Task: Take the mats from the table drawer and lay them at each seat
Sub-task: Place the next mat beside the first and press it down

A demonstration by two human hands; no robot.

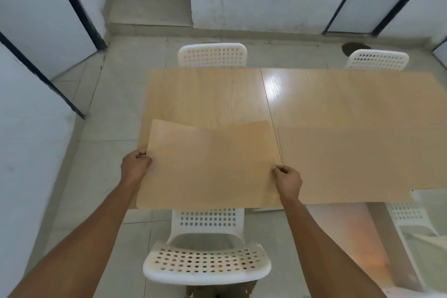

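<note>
A light wood-coloured mat [208,164] lies over the near left corner of the wooden table [338,109], its far edge slightly curled. My left hand [135,164] pinches the mat's left edge. My right hand [287,178] pinches its right edge near the table's centre seam. The mat's near edge reaches the table's front edge, above the white perforated chair [208,264] right in front of me. I cannot see the drawer.
Two more white perforated chairs stand on the far side, one at the far left [212,55] and one at the far right [377,60]. White partition walls with dark frames [79,7] flank the tiled floor. A reflective panel [411,237] sits low at the right.
</note>
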